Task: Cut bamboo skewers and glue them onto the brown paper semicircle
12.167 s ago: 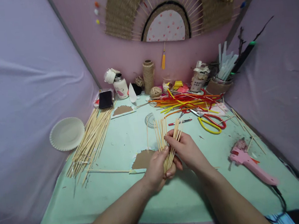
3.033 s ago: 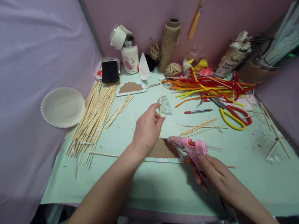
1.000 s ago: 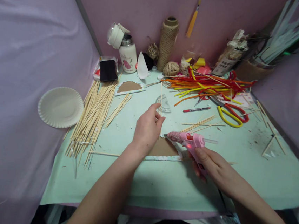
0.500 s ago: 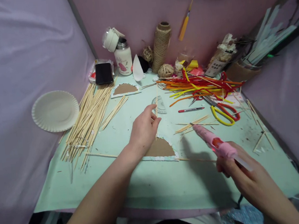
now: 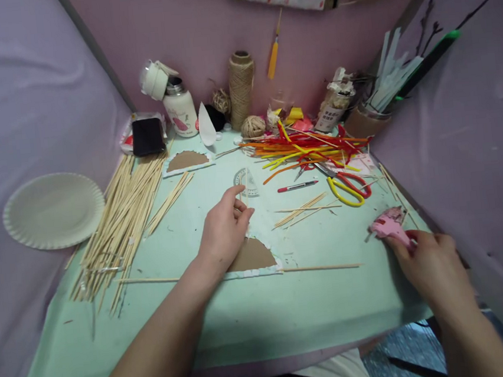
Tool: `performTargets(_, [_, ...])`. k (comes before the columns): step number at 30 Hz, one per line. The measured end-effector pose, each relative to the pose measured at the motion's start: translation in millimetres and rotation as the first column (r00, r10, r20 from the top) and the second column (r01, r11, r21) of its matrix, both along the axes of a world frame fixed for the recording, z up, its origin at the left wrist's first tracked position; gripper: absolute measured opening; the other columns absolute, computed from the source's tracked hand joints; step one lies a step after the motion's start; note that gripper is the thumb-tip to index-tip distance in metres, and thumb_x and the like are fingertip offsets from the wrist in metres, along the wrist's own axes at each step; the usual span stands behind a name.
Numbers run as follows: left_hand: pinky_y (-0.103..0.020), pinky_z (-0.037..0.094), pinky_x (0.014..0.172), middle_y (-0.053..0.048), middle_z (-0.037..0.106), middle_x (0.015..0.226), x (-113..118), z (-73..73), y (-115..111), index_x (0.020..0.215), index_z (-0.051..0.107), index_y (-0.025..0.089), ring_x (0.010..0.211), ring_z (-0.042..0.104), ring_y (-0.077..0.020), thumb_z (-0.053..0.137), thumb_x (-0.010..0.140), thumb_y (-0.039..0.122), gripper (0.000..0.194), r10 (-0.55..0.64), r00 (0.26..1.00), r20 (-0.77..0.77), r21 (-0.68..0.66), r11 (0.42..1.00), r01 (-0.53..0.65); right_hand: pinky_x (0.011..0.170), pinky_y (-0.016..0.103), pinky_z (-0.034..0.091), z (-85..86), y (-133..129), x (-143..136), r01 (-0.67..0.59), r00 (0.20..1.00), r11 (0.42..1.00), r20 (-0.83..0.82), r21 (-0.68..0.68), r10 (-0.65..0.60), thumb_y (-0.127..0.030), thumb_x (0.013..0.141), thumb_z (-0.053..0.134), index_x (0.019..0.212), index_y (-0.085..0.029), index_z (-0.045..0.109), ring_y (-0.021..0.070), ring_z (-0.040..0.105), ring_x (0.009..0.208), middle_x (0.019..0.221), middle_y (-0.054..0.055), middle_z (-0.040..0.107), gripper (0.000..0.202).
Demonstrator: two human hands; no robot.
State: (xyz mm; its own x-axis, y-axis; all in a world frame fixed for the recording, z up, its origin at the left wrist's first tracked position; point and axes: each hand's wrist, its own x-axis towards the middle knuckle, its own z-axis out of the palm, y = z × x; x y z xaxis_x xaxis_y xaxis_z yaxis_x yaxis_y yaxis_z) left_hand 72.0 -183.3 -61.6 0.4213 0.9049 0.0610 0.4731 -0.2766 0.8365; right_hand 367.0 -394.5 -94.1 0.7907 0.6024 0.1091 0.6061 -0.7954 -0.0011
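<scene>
My left hand (image 5: 224, 222) pinches a thin wooden stick (image 5: 246, 196) that stands up from the top of a half-round cardboard piece (image 5: 254, 254) with a pale trimmed edge. Along the straight edge of that piece, a stick (image 5: 321, 267) sticks out to the right and another to the left. At the right side of the table, my right hand (image 5: 432, 263) is closed round the handle of a pink hot glue gun (image 5: 389, 227). A clear protractor (image 5: 245, 183) lies behind my left fingers. My left wrist and forearm cover part of the cardboard.
Many wooden sticks (image 5: 125, 215) and a paper plate (image 5: 53, 210) lie at left. Behind are a second half-round piece (image 5: 188, 161), a bottle (image 5: 181, 112) and a twine cone (image 5: 242, 88). Pipe cleaners (image 5: 305, 148), scissors (image 5: 349, 188), a pen (image 5: 298, 186) and short sticks (image 5: 300, 210) lie at right.
My right hand has carried the glue gun away from the middle to the right side of the table, lower down. The left hand keeps its hold on the stick. The view has turned right.
</scene>
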Motion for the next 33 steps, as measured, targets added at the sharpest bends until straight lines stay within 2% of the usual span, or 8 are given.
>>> performTargets(3, [-0.023, 0.046, 0.064, 0.004, 0.065, 0.080, 1, -0.1, -2, 0.124, 0.050, 0.024, 0.063, 0.059, -0.0099, 0.059, 0.083, 0.018, 0.042, -0.027, 0.999, 0.045, -0.063, 0.998, 0.030, 0.085, 0.061, 0.046, 15.5, 11, -12, -0.127, 0.984, 0.987, 0.139, 0.102, 0.113, -0.048, 0.086, 0.050, 0.113, -0.004, 0.066, 0.0508, 0.055, 0.107, 0.112, 0.031, 0.059, 0.054])
performTargets(6, [-0.023, 0.047, 0.064, 0.004, 0.066, 0.079, 3, 0.0, -6, 0.123, 0.049, 0.025, 0.063, 0.059, -0.0097, 0.062, 0.082, 0.019, 0.044, -0.050, 0.995, 0.092, -0.093, 0.994, 0.058, 0.081, 0.048, 0.052, 37.1, 39, -43, -0.320, 0.932, 0.828, -0.007, 0.461, 0.363, -0.047, 0.085, 0.055, 0.113, -0.014, 0.064, 0.0327, 0.064, 0.092, 0.107, 0.020, 0.063, 0.044])
performTargets(8, [-0.022, 0.047, 0.064, 0.004, 0.066, 0.078, 4, 0.4, -8, 0.121, 0.049, 0.024, 0.063, 0.059, -0.0094, 0.064, 0.081, 0.019, 0.043, -0.063, 0.991, 0.117, -0.098, 0.992, 0.075, 0.076, 0.038, 0.053, 47.1, 66, -69, -0.299, 0.784, 0.737, -0.285, 0.605, 0.552, -0.044, 0.086, 0.057, 0.111, -0.021, 0.062, 0.0233, 0.065, 0.082, 0.098, 0.011, 0.067, 0.035])
performTargets(10, [-0.022, 0.046, 0.063, 0.005, 0.066, 0.077, 4, 0.8, -10, 0.120, 0.049, 0.023, 0.062, 0.059, -0.0092, 0.064, 0.080, 0.017, 0.042, -0.077, 0.988, 0.135, -0.097, 0.991, 0.091, 0.068, 0.033, 0.052, 50.9, 97, -95, -0.233, 0.514, 0.695, -0.521, 0.680, 0.682, -0.043, 0.086, 0.058, 0.112, -0.021, 0.059, 0.0192, 0.064, 0.074, 0.091, 0.007, 0.067, 0.034])
performTargets(12, [-0.021, 0.046, 0.062, 0.005, 0.066, 0.076, 5, 0.9, -11, 0.118, 0.049, 0.023, 0.061, 0.059, -0.0091, 0.064, 0.080, 0.016, 0.041, -0.087, 0.986, 0.143, -0.093, 0.991, 0.101, 0.060, 0.030, 0.049, 49.7, 126, -115, -0.146, 0.338, 0.716, -0.646, 0.683, 0.685, -0.042, 0.084, 0.059, 0.111, -0.019, 0.058, 0.0160, 0.060, 0.064, 0.082, 0.004, 0.066, 0.035])
performTargets(18, [-0.023, 0.046, 0.065, 0.005, 0.065, 0.075, 5, -3.0, -11, 0.115, 0.048, 0.025, 0.067, 0.062, -0.0113, 0.059, 0.083, 0.014, 0.035, -0.097, 0.990, 0.102, -0.042, 0.994, 0.101, 0.048, 0.022, 0.036, 40.1, 167, -139, -0.008, 0.039, 0.761, -0.760, 0.649, 0.648, -0.041, 0.075, 0.068, 0.081, -0.019, 0.060, 0.0089, 0.047, 0.049, 0.059, -0.006, 0.055, 0.024])
performTargets(28, [-0.024, 0.044, 0.066, 0.002, 0.067, 0.080, -17, 11.0, 12, 0.103, 0.057, 0.022, 0.071, 0.061, -0.0123, 0.061, 0.086, 0.026, 0.018, 0.086, 0.995, 0.052, 0.138, 0.986, -0.092, 0.042, 0.017, 0.039, 25.5, 183, -140, 0.033, 0.034, 0.850, -0.850, 0.526, 0.525, -0.030, 0.076, 0.069, 0.065, -0.018, 0.054, 0.0070, 0.050, 0.044, 0.054, -0.003, 0.060, 0.022])
performTargets(33, [-0.024, 0.044, 0.065, 0.002, 0.067, 0.078, -18, 10.7, 12, 0.101, 0.060, 0.022, 0.069, 0.061, -0.0121, 0.059, 0.086, 0.025, 0.015, 0.049, 0.998, 0.027, 0.178, 0.983, -0.053, 0.042, 0.016, 0.044, 15.9, 189, -143, 0.033, 0.073, 0.879, -0.879, 0.475, 0.472, -0.019, 0.080, 0.068, 0.065, -0.018, 0.055, 0.0077, 0.056, 0.043, 0.054, -0.001, 0.064, 0.020])
